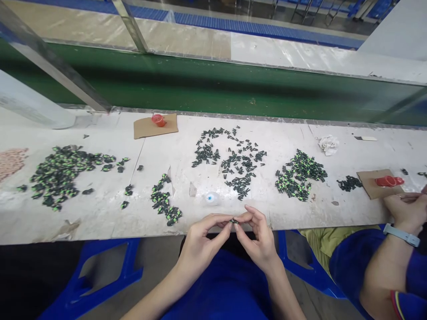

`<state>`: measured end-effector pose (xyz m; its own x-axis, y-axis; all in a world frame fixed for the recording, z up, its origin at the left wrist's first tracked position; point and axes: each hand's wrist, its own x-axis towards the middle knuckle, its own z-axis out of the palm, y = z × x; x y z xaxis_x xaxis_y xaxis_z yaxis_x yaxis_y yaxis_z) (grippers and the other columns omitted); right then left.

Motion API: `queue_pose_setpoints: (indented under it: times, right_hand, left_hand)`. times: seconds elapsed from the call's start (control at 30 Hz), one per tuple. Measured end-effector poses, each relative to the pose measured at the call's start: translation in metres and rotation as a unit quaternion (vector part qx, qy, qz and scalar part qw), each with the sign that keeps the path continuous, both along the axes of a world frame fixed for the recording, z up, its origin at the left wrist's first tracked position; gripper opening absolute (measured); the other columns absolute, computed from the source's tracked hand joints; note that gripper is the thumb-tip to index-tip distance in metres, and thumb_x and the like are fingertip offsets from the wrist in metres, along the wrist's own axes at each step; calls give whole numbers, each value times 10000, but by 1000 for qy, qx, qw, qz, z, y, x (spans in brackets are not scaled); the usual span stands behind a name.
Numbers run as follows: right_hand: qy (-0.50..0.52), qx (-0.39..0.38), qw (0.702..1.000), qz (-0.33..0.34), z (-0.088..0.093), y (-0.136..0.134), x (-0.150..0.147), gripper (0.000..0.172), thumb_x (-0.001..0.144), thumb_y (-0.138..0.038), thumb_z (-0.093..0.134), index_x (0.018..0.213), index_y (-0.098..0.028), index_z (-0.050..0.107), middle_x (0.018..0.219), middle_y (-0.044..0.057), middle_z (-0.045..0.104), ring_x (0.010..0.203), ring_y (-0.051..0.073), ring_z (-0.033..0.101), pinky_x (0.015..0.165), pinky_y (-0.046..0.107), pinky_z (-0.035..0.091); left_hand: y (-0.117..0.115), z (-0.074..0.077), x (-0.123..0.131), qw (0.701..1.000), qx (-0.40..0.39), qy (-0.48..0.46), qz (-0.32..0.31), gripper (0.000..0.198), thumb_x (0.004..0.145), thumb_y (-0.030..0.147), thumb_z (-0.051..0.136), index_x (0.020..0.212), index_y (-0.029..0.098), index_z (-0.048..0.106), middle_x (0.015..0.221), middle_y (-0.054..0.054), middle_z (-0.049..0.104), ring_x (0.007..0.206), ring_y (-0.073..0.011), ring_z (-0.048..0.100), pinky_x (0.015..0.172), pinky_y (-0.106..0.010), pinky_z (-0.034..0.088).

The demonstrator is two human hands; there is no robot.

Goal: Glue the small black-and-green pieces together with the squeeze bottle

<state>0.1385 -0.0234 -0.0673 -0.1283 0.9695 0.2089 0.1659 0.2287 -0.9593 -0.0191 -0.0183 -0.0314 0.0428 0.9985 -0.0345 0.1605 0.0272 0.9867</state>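
Between the fingertips of my left hand (207, 238) and my right hand (258, 235) is a small black-and-green part (234, 221), held just over the table's front edge. Both hands pinch it between thumb and forefinger, and the fingertips cover much of it. Beyond my hands lies a scatter of small dark pieces (240, 186). A pile of black-and-green parts (165, 202) is to the left of my hands, another pile of such parts (300, 173) to the right. A whitish, rounded, bottle-like item with a blue spot (211, 198) lies just behind my left hand.
Farther left is a larger pile of dark-and-green parts (63, 173) beside small pinkish pieces (11, 162). Red cups stand on cardboard (142, 129) and on more cardboard (367, 189). At the right, a co-worker's hand (405, 211) works near crumpled tissue (328, 145). A green conveyor belt (213, 89) runs behind.
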Motion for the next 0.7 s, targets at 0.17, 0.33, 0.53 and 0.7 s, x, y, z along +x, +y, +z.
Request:
queue_pose_setpoints:
  times: [0.17, 0.33, 0.53, 0.7]
  right_hand:
    - [-10, 0, 1000, 7, 0, 1, 6, 382, 890, -213, 594, 1247, -257, 465, 847, 0, 656, 861, 155, 701, 845, 319, 590]
    - [-7, -11, 1000, -6, -2, -2, 2, 320, 856, -181, 610, 1141, -247, 480, 824, -1, 651, 825, 155, 702, 788, 295, 588]
    - [-18, -27, 999, -27, 0, -3, 3, 257, 833, -181, 617, 1055, -239, 501, 821, 8, 656, 779, 153, 701, 736, 285, 597]
    - [-52, -28, 998, -13, 0, -1, 10, 287, 817, -162, 623, 1062, -242, 496, 815, 7, 673, 765, 161, 706, 715, 289, 594]
  left_hand:
    - [-2, -2, 1, 1000, 9, 19, -10, 142, 819, 237, 639, 892, 186, 749, 838, -47, 765, 748, -174, 716, 707, -255, 598]
    - [-4, -6, 4, 999, 34, 38, -6, 133, 826, 256, 638, 863, 184, 743, 841, -57, 764, 750, -182, 711, 697, -270, 596]
    - [-3, -5, 10, 998, 57, 37, -5, 116, 824, 226, 629, 855, 194, 737, 809, -46, 759, 732, -176, 701, 670, -270, 590]
    - [-2, -4, 14, 998, 51, 28, -4, 118, 822, 230, 621, 839, 205, 735, 800, -45, 758, 727, -188, 704, 675, -292, 599]
